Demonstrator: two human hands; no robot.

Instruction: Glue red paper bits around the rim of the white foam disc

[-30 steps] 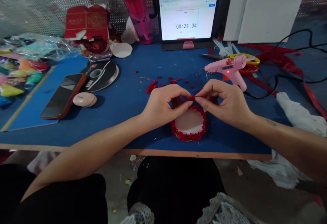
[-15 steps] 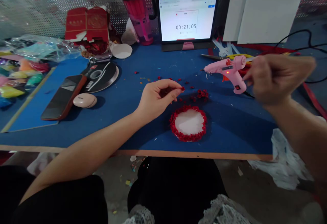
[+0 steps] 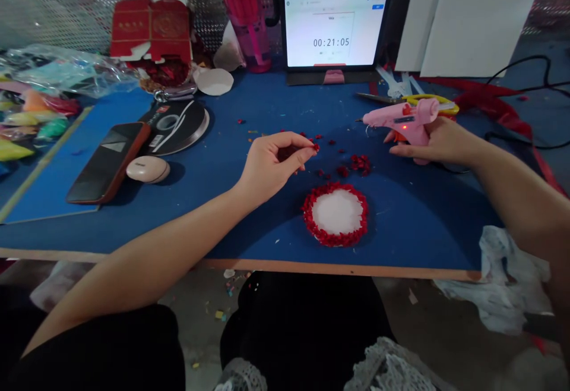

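My left hand [image 3: 272,165] pinches a small red piece [image 3: 316,147] between thumb and fingertips, above the table. My right hand [image 3: 439,140] is around the handle of a pink hot glue gun [image 3: 403,115], whose nozzle points left and whose small red light is lit. Below and between the hands lies a white disc [image 3: 338,213] with a ring of red crumpled pieces [image 3: 308,210] around its edge. Several loose red pieces [image 3: 360,164] are scattered on the blue table just behind the disc.
At the back stand a tablet [image 3: 336,28] showing a timer and a pink bottle [image 3: 247,28]. A phone [image 3: 109,162], a beige rounded case [image 3: 148,169] and a ribbon spool [image 3: 180,126] lie left. Yellow-handled scissors [image 3: 431,101] rest behind the glue gun. A black cable [image 3: 521,85] runs right.
My right hand has come down and left from above the glue gun's rear onto its handle. My left hand still pinches the red piece. The whole view has shifted slightly.
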